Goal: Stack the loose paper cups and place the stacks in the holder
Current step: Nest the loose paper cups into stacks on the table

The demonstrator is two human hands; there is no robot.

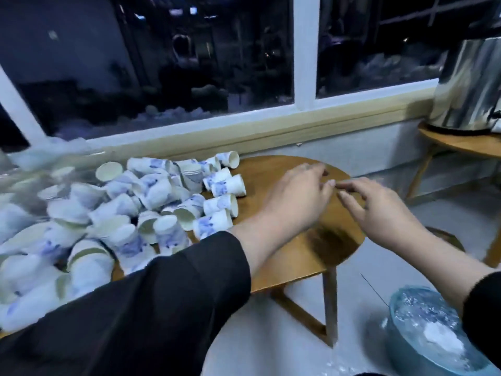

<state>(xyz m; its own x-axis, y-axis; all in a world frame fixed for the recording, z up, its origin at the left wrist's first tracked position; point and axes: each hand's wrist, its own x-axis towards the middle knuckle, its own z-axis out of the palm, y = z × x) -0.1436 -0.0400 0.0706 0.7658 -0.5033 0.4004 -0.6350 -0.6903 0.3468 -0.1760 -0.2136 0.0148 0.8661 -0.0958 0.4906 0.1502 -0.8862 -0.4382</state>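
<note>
Several loose white paper cups with blue print [151, 196] lie in a heap over the left half of a round wooden table [292, 253]. A few short nested stacks [191, 176] sit among them. My left hand [295, 196] hovers over the bare right part of the table, fingers relaxed and holding nothing. My right hand [379, 207] is beside it, fingers spread and slightly bent, also holding nothing; their fingertips nearly meet. No cup holder is in sight.
A clear plastic bag [40, 169] lies at the table's far left under the window. A second wooden table [461, 142] at the right carries a shiny metal urn [469, 82]. A bin lined with a blue bag [428, 329] stands on the floor at lower right.
</note>
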